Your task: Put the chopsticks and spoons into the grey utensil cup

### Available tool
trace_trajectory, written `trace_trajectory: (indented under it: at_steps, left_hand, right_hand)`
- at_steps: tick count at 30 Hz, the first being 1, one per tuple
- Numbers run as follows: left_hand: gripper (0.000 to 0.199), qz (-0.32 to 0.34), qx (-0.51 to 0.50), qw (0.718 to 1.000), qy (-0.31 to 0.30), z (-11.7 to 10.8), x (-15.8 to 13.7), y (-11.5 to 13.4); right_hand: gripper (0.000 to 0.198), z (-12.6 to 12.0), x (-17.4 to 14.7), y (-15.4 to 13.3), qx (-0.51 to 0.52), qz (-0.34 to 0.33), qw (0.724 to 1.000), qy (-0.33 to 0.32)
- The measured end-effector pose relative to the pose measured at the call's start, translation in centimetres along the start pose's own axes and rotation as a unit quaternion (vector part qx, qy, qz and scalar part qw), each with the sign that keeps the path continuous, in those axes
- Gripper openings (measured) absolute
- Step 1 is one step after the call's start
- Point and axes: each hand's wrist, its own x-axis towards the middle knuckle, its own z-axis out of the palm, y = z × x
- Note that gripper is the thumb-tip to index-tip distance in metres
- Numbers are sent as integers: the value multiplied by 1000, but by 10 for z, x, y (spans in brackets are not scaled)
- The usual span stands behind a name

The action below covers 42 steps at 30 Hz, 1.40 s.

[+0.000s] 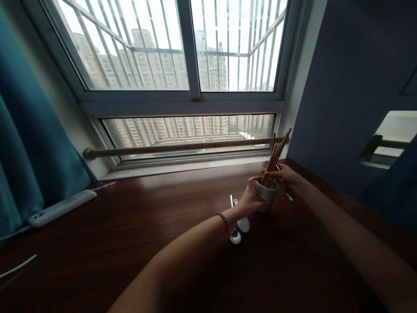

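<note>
Item: metal cup [266, 191], small and round, stood on the dark wooden table [130, 230] below the window [189, 82], towards the right end.

Contents: a bundle of wooden chopsticks [276, 154], leaned up and to the right out of the cup.

Left hand [250, 201]: fingers wrapped around the near left side of the cup, closed on its wall. A beaded bracelet [223, 219] is worn at the wrist.

Right hand [286, 177]: laid at the far right rim of the cup, fingertips pinched together on the chopsticks where they leave it.

Beside the cup, at its near left: two white spoons [239, 228], laid on the table.

Well left of the cup: a white power strip [60, 208], lodged against a teal curtain [29, 143].
</note>
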Motion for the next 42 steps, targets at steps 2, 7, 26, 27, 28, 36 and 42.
trace_trajectory:
  at_steps: [2,7,26,27,28,36,42]
  left_hand:
    - [69,43,5,999,-11,-3,-8,0]
    - [66,98,16,995,-11,-10,-15,-4]
    - [53,75,51,993,-79,-33,43,34]
    - [50,60,45,993,-94,-32,51,37]
    - [47,43,39,993,-105,-30,58,39]
    - [19,-30,15,982,-187,-27,78,50]
    - [24,-50,-6,980,-191,-37,82,59]
  right_hand:
    - [39,6,-8,-4,-3,-6,1000,-7]
    - [41,17,-21,-8,-15,-20,1000,3]
    - [46,11,-39,-28,-58,-54,991,110]
    - [44,13,-36,-29,-63,-56,991,108]
    - [41,14,-32,-30,-68,-57,990,107]
    - [50,12,1,-58,-76,-76,988,107]
    - [65,16,-1,-77,-4,-109,993,44]
